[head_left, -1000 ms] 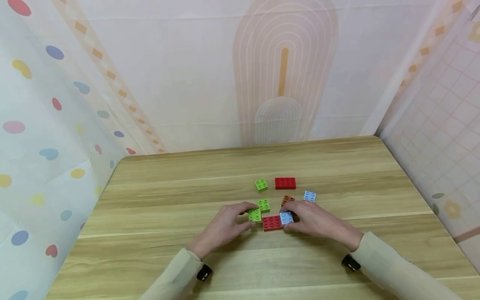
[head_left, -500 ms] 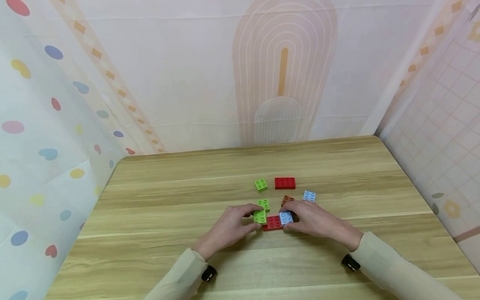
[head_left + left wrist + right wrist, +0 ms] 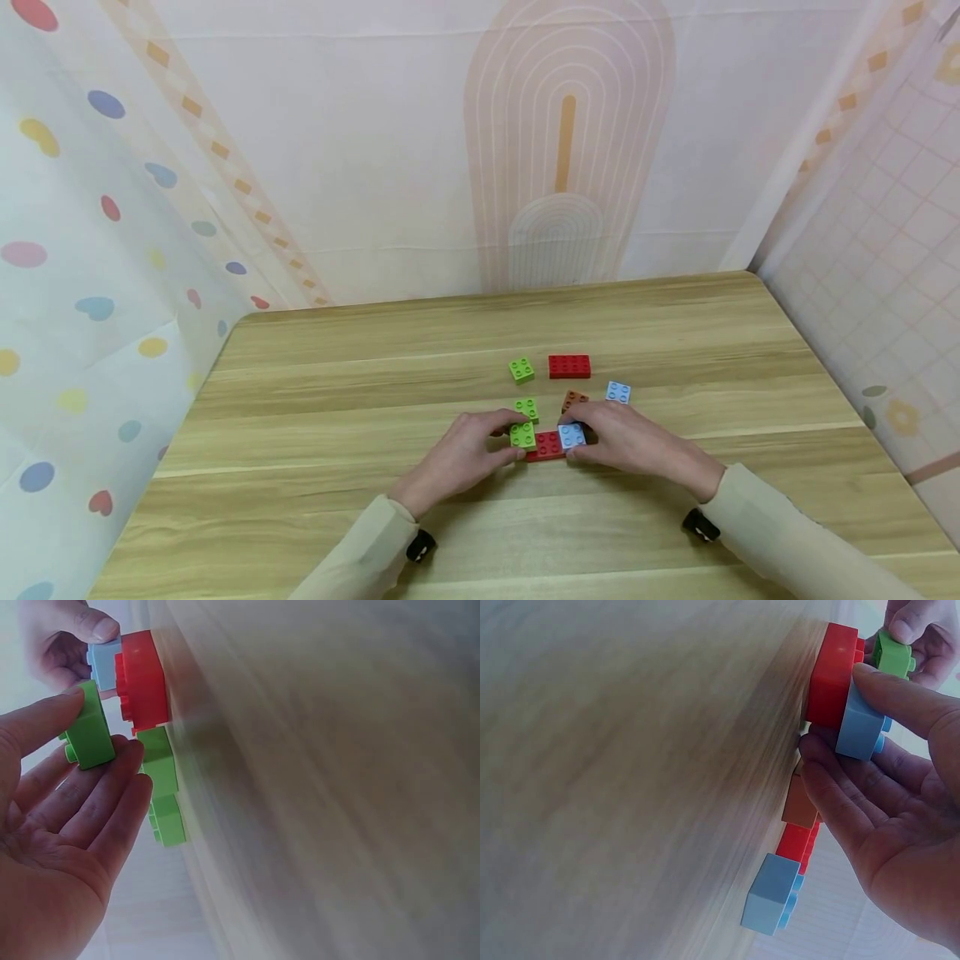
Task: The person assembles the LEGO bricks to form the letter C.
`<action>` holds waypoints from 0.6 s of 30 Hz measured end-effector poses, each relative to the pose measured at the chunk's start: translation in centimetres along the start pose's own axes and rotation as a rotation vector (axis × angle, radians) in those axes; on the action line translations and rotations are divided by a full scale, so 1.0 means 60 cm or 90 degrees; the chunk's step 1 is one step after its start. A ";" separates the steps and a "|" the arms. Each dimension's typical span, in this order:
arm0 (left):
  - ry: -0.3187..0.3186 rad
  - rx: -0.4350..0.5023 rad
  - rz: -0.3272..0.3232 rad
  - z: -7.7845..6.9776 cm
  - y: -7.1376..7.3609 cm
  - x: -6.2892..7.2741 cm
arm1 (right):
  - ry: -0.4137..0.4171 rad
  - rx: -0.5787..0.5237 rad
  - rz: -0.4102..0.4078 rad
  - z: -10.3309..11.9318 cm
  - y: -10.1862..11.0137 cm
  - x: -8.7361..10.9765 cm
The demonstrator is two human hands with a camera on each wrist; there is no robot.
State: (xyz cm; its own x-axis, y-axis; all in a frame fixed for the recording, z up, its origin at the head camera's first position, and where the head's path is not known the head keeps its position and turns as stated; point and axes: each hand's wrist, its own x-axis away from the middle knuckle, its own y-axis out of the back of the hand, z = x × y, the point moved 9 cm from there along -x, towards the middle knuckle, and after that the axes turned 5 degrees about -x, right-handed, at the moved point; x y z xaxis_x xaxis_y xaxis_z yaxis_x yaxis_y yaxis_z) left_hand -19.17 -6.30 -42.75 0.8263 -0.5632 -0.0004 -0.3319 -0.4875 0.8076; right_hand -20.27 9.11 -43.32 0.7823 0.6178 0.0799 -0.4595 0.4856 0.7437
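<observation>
My left hand [image 3: 468,457] pinches a green toy building brick [image 3: 522,438] between thumb and fingers. It is held over the left end of a red brick [image 3: 547,447] that lies on the table; in the left wrist view a gap separates this green brick [image 3: 91,727] from the red studs. At the red brick's right end sits a light blue brick [image 3: 572,437], jutting a little past that end. Thumb and fingers of my right hand [image 3: 633,437] grip the blue brick [image 3: 861,720] from both sides. The green brick's underside is hidden in the head view.
Behind the left fingers lies another green brick [image 3: 527,408], with a third green brick [image 3: 521,370] farther back. A second red brick [image 3: 569,367], a brown brick [image 3: 576,400] and another light blue brick [image 3: 618,392] lie behind the right hand. The wooden table [image 3: 360,375] meets a patterned cloth backdrop [image 3: 375,167].
My left hand has moved right with the green brick, from beside the red brick to above its left end. My right hand has stayed in place on the blue brick.
</observation>
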 end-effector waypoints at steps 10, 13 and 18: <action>0.003 -0.022 0.015 0.001 -0.007 -0.002 | 0.002 -0.008 0.000 0.002 0.001 0.000; -0.005 -0.030 0.016 0.001 -0.009 -0.003 | 0.003 -0.008 0.000 0.002 0.000 0.000; -0.025 -0.044 0.014 -0.003 -0.010 -0.004 | 0.004 -0.004 -0.001 0.001 0.001 0.000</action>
State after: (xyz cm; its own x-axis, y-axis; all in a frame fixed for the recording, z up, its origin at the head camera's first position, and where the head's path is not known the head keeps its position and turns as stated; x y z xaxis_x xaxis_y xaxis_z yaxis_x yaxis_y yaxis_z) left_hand -19.07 -5.76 -43.10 0.8002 -0.5997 -0.0041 -0.3169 -0.4287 0.8461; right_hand -20.29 9.10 -43.20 0.7806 0.6206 0.0750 -0.4610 0.4905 0.7395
